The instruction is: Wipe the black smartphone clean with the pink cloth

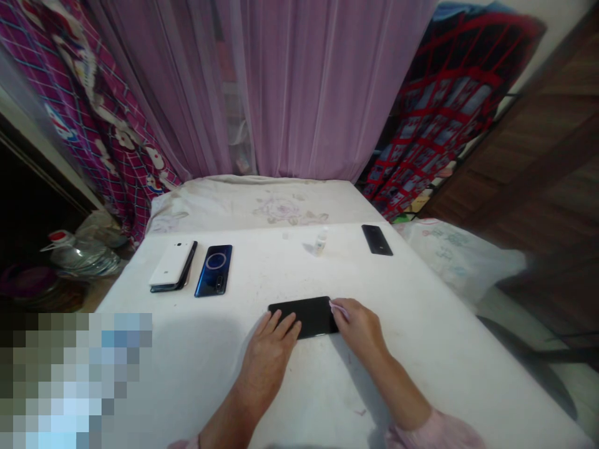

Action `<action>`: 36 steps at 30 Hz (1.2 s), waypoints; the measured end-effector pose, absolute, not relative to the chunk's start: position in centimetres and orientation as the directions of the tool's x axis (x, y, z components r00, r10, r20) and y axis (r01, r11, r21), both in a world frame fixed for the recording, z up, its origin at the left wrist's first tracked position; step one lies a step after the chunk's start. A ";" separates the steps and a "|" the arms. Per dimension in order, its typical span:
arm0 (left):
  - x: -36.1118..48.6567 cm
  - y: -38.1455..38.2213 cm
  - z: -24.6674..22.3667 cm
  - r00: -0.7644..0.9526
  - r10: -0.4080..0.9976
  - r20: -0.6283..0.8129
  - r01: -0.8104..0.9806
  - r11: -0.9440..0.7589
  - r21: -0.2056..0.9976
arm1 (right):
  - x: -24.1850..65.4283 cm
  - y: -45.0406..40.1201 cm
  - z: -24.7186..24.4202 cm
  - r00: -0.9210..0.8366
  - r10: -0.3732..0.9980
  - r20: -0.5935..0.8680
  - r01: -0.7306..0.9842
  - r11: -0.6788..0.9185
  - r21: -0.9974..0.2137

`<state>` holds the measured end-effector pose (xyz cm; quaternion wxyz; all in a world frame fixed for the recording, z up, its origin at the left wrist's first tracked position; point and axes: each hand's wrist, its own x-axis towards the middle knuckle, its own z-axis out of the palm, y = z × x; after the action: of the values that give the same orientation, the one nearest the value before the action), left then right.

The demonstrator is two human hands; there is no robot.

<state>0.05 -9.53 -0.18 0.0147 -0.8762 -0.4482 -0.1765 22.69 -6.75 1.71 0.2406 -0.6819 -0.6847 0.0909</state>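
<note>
A black smartphone (311, 315) lies flat on the white-covered table, long side across my view, its dark glossy face up. My left hand (271, 349) rests on the phone's left end with fingers stretched out and spread, pressing lightly on the surface. At the other end, my right hand (361, 327) is closed in a pinch on a small pale pink cloth (339, 308), which touches the phone's right edge. Part of the cloth is hidden by my fingers.
Left on the table, a white phone (173, 264) sits stacked on darker ones beside a blue phone (214, 270). Farther back stand a small clear bottle (321, 242) and, at right, another black phone (377, 240). A water jug (84, 254) stands beyond the table's left edge.
</note>
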 end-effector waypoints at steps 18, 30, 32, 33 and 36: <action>0.2 -9.4 0.0 0.540 0.787 0.298 0.794 -0.594 0.130 | 22.2 -4.6 2.7 0.165 0.964 0.209 0.828 -0.020 -0.560; 0.4 -9.6 0.2 0.526 0.790 0.315 0.801 -0.584 0.128 | 22.0 -4.7 1.8 0.136 0.975 0.174 0.851 -0.025 -0.524; 0.4 -9.6 0.2 0.526 0.792 0.311 0.803 -0.583 0.127 | 22.1 -5.4 1.8 0.143 0.974 0.175 0.847 -0.029 -0.531; 0.4 -9.6 0.2 0.527 0.792 0.310 0.802 -0.583 0.126 | 22.2 -5.9 1.8 0.147 0.972 0.182 0.844 -0.028 -0.535; 0.4 -9.6 0.2 0.534 0.787 0.310 0.797 -0.591 0.126 | 22.6 -7.7 1.7 0.147 0.967 0.207 0.832 -0.008 -0.554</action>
<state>0.38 -9.62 0.16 0.0153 -0.8757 -0.4522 -0.1688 22.61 -7.67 1.70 0.2883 -0.7002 -0.6426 0.1171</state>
